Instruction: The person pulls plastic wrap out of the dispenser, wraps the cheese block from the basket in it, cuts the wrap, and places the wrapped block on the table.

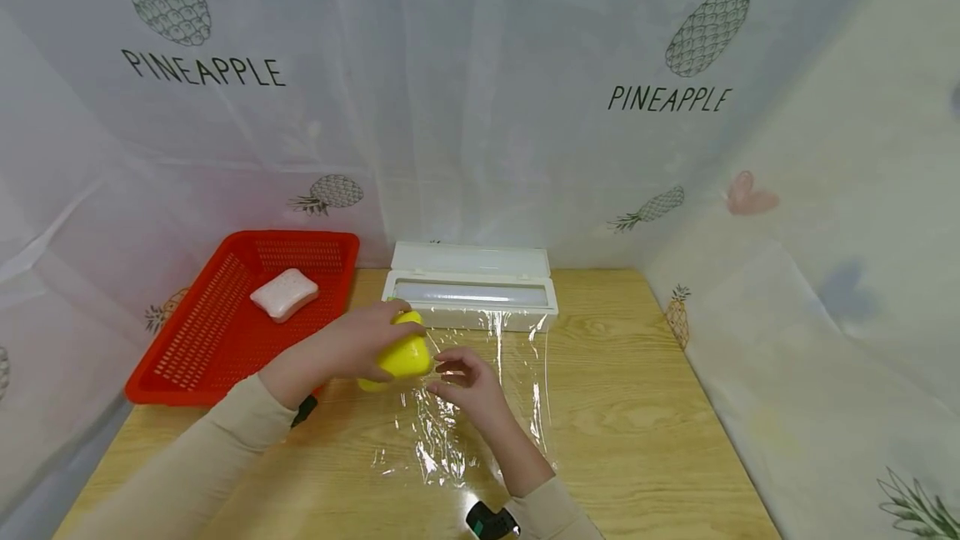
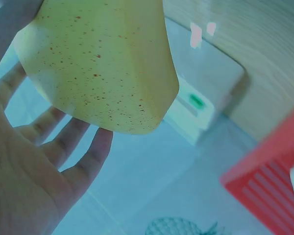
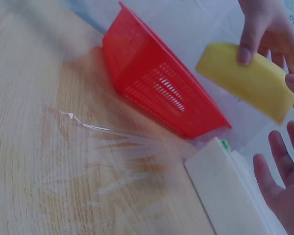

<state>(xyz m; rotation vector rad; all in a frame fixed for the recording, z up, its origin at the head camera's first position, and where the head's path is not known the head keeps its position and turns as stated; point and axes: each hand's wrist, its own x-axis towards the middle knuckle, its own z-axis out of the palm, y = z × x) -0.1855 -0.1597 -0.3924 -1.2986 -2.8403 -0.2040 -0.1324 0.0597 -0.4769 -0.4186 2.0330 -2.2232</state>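
My left hand (image 1: 367,346) grips a glossy yellow block (image 1: 407,354) with rounded corners, up over the table. Small reddish-brown specks dot the block's face in the left wrist view. Close beside its right end is my right hand (image 1: 474,394), fingers loosely bent and nothing held. That hand's spread fingers (image 3: 283,159) show just below the block in the right wrist view. Beneath both hands a sheet of clear cling film (image 1: 438,440) lies wrinkled and shiny on the tabletop. It runs out from a white cling film dispenser (image 1: 468,319) whose lid (image 1: 471,258) stands raised.
On the left sits a red perforated basket (image 1: 180,394), with a pale pink-white block (image 1: 285,294) inside. A wood-grain table (image 1: 630,407) carries everything. Pineapple-printed sheeting (image 1: 465,107) hangs behind it and along both sides.
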